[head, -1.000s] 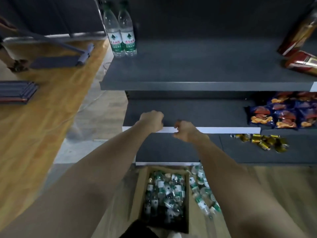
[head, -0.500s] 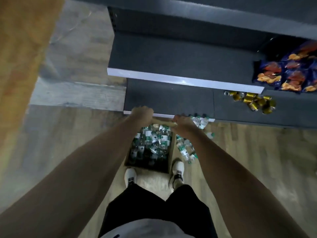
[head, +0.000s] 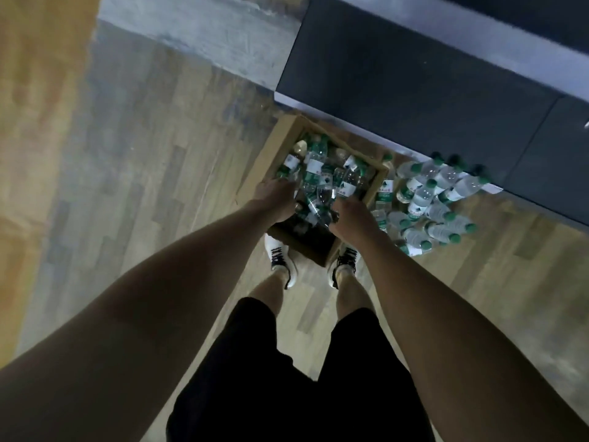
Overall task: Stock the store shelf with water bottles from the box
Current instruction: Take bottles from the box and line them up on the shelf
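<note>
A cardboard box [head: 278,147] stands on the floor against the lowest dark shelf [head: 398,81]. It holds several clear water bottles [head: 318,173] with green caps and white-green labels, lying jumbled. My left hand [head: 276,193] reaches down into the box's left side, its fingers curled among the bottles. My right hand [head: 350,212] is down at the near right side of the box, fingertips against a clear bottle [head: 322,199] that lies between both hands. The fingers are partly hidden, so whether either hand grips a bottle is unclear.
A loose pile of the same bottles [head: 427,199] lies on the wooden floor right of the box, at the shelf's foot. My two white shoes [head: 280,256] stand just behind the box. Open wooden floor [head: 143,173] stretches to the left.
My view has tipped from the shelves down to the floor. Both hands have dropped from the shelf edge into the box among the bottles.
</note>
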Available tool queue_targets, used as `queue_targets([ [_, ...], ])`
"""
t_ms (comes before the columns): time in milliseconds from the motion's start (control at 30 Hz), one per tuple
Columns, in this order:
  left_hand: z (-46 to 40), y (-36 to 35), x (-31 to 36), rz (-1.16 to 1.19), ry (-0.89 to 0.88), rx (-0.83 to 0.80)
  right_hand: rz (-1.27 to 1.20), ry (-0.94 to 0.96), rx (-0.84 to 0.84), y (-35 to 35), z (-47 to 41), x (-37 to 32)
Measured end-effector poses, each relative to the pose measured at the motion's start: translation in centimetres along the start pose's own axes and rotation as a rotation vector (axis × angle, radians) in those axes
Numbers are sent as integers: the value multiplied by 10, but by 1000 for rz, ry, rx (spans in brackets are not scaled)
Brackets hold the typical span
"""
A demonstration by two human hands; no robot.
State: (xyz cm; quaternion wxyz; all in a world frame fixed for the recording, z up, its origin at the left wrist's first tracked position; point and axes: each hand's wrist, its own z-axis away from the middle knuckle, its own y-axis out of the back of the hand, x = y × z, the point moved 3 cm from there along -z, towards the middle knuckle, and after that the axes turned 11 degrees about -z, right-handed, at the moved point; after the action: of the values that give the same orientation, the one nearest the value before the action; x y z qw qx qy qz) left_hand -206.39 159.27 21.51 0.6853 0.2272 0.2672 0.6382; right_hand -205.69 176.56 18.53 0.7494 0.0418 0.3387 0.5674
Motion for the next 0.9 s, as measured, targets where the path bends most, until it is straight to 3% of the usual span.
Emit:
queue_targets([
  [167, -83, -91, 13, -42, -80, -67, 22, -23, -43, -57, -84, 53],
  [500, -260, -270, 60, -175, -341, -31, 18, -130, -59, -188, -252, 170],
  [733, -314, -314, 67, -131, -307, 39, -185, -374, -129, -260, -299, 204],
  [833, -325, -322, 62, -163, -352, 89, -384, -467, -32, -285, -307, 202],
  [900, -326, -323, 60, -174, -367, 91, -387, -502, 10, -291, -309, 199],
])
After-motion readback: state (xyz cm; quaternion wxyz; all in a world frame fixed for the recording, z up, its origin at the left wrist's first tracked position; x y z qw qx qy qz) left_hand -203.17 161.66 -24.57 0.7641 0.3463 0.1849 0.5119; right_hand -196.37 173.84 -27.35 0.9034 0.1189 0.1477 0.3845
